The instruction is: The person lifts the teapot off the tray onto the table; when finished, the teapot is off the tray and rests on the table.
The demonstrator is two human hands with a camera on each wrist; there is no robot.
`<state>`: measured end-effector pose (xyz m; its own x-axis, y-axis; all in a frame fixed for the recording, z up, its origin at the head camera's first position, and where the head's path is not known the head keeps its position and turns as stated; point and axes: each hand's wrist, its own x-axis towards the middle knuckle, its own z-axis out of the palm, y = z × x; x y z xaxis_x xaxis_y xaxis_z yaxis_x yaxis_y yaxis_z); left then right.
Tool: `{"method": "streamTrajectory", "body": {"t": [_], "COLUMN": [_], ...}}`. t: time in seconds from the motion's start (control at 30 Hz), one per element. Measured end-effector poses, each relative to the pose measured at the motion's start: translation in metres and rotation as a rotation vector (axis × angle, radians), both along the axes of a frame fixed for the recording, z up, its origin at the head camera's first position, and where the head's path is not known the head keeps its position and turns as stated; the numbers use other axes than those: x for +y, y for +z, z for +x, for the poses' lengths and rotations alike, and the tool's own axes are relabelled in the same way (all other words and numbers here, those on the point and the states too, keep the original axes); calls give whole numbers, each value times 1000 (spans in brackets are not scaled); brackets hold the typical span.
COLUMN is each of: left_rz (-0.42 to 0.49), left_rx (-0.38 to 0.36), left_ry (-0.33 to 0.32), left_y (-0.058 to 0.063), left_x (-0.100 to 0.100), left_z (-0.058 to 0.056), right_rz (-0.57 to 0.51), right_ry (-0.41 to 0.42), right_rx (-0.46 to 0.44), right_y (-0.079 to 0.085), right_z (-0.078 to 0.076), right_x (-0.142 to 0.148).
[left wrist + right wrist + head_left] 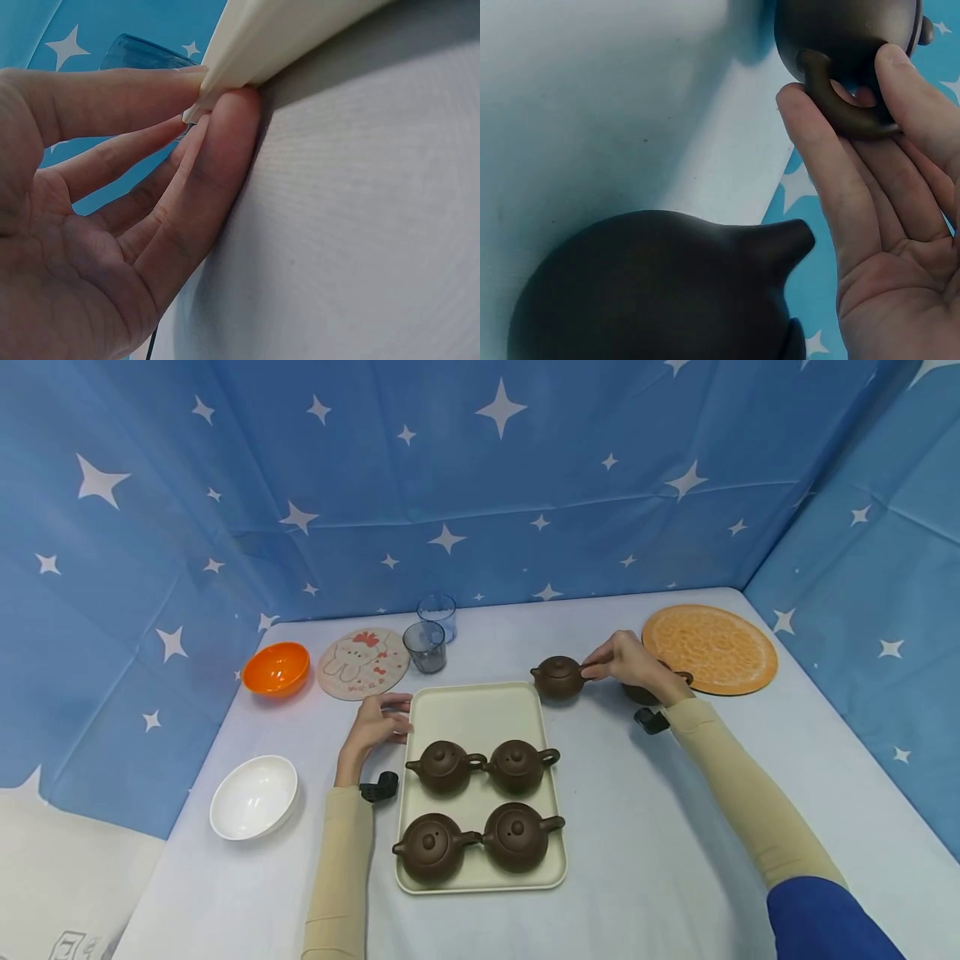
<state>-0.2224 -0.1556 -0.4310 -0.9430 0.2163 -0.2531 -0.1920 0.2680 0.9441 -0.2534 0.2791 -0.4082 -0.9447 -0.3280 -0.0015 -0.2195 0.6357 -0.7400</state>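
My left hand (372, 727) pinches the left edge of a cream tray (476, 710), thumb over the rim and fingers at its underside in the left wrist view. Several brown teapots sit on the tray in two rows, among them one at the back left (444, 767) and one at the front right (516, 837). Beyond the tray's back right corner, my right hand (630, 662) holds another brown teapot (558, 678) by its handle, its spout pointing left. One more teapot (652, 292) stands near my right wrist, partly hidden by that arm in the head view.
An orange round mat (708, 647) lies at the back right. On the left are an orange bowl (277, 670), a white bowl (255, 797) and a round rabbit-patterned mat (356, 667). A grey glass (425, 648) and a blue glass (442, 610) stand behind the tray.
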Motion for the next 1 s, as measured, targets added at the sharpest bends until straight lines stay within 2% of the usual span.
{"method": "streamTrajectory", "body": {"t": [0.2, 0.3, 0.4, 0.47, 0.6, 0.7, 0.87, 1.0], "left_rz": [-11, -23, -10, 0, 3, -9, -24, -28], "left_rx": [16, 28, 19, 13, 10, 18, 35, 43], "left_ry": [20, 18, 18, 13, 10, 19, 21, 22], "left_y": [-19, -24, -23, -16, -16, -23, -24, -23], "left_x": [-3, -4, -4, -3, -2, -4, -3, -3], "left_z": [-9, -10, -9, -5, -5, -9, -9, -9], "right_rz": [-11, 16, 78, 119, 164, 172, 167, 110], "right_ry": [26, 50, 63, 66, 64, 54, 18, 24], "right_rx": [17, 44, 57, 55, 50, 50, 73, 121], "right_y": [-4, -5, -4, -4, -4, -3, 7, 19], "right_z": [0, 0, -1, -2, -2, -1, 3, 11], "right_x": [3, 4, 4, 3, 4, 3, -7, -21]}}
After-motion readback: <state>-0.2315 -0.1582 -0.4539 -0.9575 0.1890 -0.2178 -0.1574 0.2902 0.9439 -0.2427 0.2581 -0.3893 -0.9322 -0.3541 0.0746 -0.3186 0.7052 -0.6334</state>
